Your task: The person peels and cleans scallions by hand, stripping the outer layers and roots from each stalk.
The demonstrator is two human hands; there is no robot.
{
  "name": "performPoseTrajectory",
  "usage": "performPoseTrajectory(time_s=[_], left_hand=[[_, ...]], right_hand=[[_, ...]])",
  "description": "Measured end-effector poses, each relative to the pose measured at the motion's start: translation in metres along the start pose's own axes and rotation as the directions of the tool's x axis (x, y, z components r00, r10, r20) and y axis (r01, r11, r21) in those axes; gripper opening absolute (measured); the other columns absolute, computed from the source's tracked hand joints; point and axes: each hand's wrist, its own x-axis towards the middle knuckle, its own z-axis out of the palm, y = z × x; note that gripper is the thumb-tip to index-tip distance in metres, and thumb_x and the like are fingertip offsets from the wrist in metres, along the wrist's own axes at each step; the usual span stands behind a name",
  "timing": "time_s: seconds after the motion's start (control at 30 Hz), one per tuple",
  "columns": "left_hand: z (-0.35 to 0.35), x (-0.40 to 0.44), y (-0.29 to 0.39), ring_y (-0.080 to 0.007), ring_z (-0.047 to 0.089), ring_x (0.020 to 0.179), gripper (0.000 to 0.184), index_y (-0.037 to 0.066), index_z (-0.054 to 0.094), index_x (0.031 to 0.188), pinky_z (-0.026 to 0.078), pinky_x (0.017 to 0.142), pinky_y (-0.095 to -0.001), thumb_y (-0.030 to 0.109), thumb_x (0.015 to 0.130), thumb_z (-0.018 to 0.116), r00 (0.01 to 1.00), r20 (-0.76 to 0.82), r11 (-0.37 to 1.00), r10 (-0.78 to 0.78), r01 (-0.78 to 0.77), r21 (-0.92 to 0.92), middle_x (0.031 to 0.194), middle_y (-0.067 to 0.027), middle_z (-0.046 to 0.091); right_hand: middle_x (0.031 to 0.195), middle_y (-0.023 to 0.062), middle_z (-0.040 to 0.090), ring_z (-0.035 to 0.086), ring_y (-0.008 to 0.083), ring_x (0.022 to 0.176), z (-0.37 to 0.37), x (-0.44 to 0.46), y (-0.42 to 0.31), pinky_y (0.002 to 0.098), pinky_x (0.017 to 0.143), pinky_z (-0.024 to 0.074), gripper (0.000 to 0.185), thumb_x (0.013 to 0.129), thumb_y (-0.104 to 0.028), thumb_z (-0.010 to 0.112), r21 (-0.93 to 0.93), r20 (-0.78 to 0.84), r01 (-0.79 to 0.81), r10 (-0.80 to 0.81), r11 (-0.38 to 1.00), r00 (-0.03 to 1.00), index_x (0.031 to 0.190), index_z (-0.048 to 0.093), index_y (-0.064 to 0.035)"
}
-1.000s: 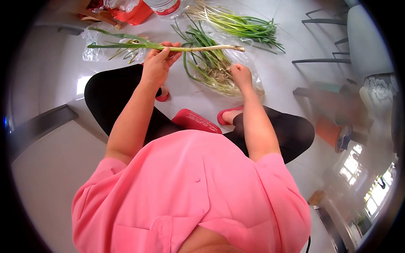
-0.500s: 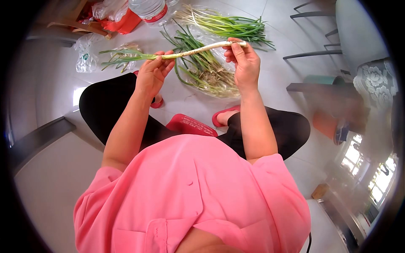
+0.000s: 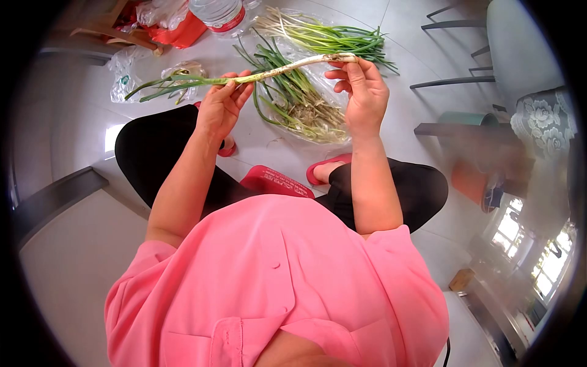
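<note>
A long scallion (image 3: 284,68) is stretched between my hands, its green leaves to the left and its white root end to the right. My left hand (image 3: 224,105) holds it near the leaves, between thumb and fingers. At the white end, my right hand (image 3: 363,92) pinches the stalk near the tip. Beneath and behind it on the floor lies a pile of untrimmed scallions (image 3: 299,104) with tangled, dry roots on clear plastic. Farther back is a second bunch of scallions (image 3: 330,38), cleaner looking, with white ends to the left.
A clear plastic bag (image 3: 125,76) and a few scallion scraps (image 3: 183,78) lie on the left. A large bottle (image 3: 218,13) and a red bag (image 3: 183,30) stand at the back. Chair legs (image 3: 455,80) are on the right, with an orange container (image 3: 469,181) below.
My right hand has come up from the floor pile to the scallion's white end. The scallion has shifted and tilted in my left hand. The view has moved slightly.
</note>
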Motion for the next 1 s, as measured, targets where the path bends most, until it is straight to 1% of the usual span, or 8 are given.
performPoseTrajectory(time_s=[0.33, 0.4, 0.53, 0.73, 0.8, 0.83, 0.87, 1.0], left_hand=[[-0.001, 0.001, -0.001, -0.0273, 0.048, 0.108, 0.016, 0.004, 0.046, 0.102, 0.038, 0.098, -0.0379, 0.003, 0.086, 0.048, 1.000, -0.029, 0.996, 0.001, 0.002, 0.084, 0.114, -0.0168, 0.049], [0.000, 0.001, -0.002, -0.0272, 0.048, 0.107, 0.016, 0.004, 0.046, 0.102, 0.038, 0.097, -0.0379, 0.004, 0.086, 0.049, 0.999, -0.037, 0.994, 0.006, -0.002, 0.108, 0.114, -0.0166, 0.049], [0.002, 0.000, -0.002, -0.0271, 0.049, 0.107, 0.017, 0.004, 0.046, 0.103, 0.038, 0.097, -0.0377, 0.005, 0.086, 0.049, 0.999, -0.041, 0.991, 0.024, -0.018, 0.129, 0.114, -0.0163, 0.049], [0.001, 0.001, -0.003, -0.0265, 0.049, 0.107, 0.017, 0.002, 0.045, 0.103, 0.039, 0.096, -0.0373, 0.006, 0.087, 0.048, 0.996, -0.073, 0.987, 0.049, -0.037, 0.155, 0.112, -0.0163, 0.050], [0.003, 0.001, -0.004, -0.0264, 0.050, 0.107, 0.017, 0.002, 0.045, 0.104, 0.039, 0.096, -0.0373, 0.006, 0.087, 0.047, 0.995, -0.088, 0.985, 0.052, -0.036, 0.168, 0.112, -0.0163, 0.050], [0.005, 0.000, -0.004, -0.0261, 0.054, 0.101, 0.014, 0.001, 0.046, 0.101, 0.044, 0.090, -0.0352, 0.006, 0.089, 0.045, 0.992, -0.109, 0.982, 0.063, -0.042, 0.183, 0.108, -0.0175, 0.053], [0.007, -0.001, -0.004, -0.0257, 0.058, 0.095, 0.012, 0.000, 0.046, 0.099, 0.049, 0.085, -0.0331, 0.007, 0.090, 0.043, 0.989, -0.129, 0.979, 0.075, -0.049, 0.197, 0.105, -0.0187, 0.056], [0.008, -0.002, -0.004, -0.0254, 0.059, 0.094, 0.013, 0.000, 0.047, 0.099, 0.049, 0.084, -0.0327, 0.008, 0.090, 0.044, 0.990, -0.124, 0.972, 0.069, -0.040, 0.230, 0.104, -0.0183, 0.057]], right_hand=[[0.085, 0.0102, 0.065, 0.062, 0.0149, 0.068, -0.004, 0.001, 0.002, 0.0207, 0.053, 0.0427, 0.016, 0.086, -0.013, 0.053, 0.027, -0.030, -0.056, 0.057, 0.998, 0.998, 0.093, 0.059, -0.0008], [0.083, 0.0101, 0.065, 0.062, 0.0147, 0.068, -0.006, 0.002, 0.004, 0.0211, 0.053, 0.0425, 0.016, 0.085, -0.012, 0.052, 0.026, -0.063, -0.087, 0.089, 0.996, 0.994, 0.094, 0.058, -0.0006], [0.084, 0.0098, 0.065, 0.061, 0.0145, 0.068, -0.008, 0.003, 0.006, 0.0213, 0.054, 0.0426, 0.017, 0.084, -0.013, 0.052, 0.019, -0.098, -0.133, 0.134, 0.991, 0.986, 0.094, 0.058, -0.0008], [0.085, 0.0099, 0.064, 0.061, 0.0144, 0.070, -0.007, 0.004, 0.006, 0.0211, 0.055, 0.0426, 0.018, 0.085, -0.016, 0.053, 0.096, -0.080, -0.222, 0.229, 0.970, 0.970, 0.094, 0.058, -0.0011], [0.084, 0.0098, 0.064, 0.062, 0.0142, 0.069, -0.007, 0.004, 0.006, 0.0208, 0.054, 0.0425, 0.021, 0.086, -0.020, 0.054, 0.084, -0.105, -0.227, 0.236, 0.970, 0.966, 0.093, 0.059, -0.0012], [0.084, 0.0098, 0.064, 0.062, 0.0142, 0.069, -0.007, 0.004, 0.008, 0.0208, 0.054, 0.0425, 0.021, 0.086, -0.020, 0.054, 0.084, -0.105, -0.228, 0.236, 0.970, 0.966, 0.093, 0.059, -0.0012], [0.082, 0.0095, 0.064, 0.062, 0.0140, 0.068, -0.009, 0.004, 0.010, 0.0208, 0.054, 0.0424, 0.022, 0.087, -0.021, 0.053, 0.036, -0.122, -0.207, 0.209, 0.978, 0.970, 0.092, 0.059, -0.0013], [0.079, 0.0091, 0.065, 0.061, 0.0132, 0.066, -0.018, 0.006, 0.016, 0.0209, 0.052, 0.0425, 0.021, 0.088, -0.021, 0.051, -0.102, -0.121, -0.139, 0.126, 0.985, 0.985, 0.090, 0.059, -0.0011]])
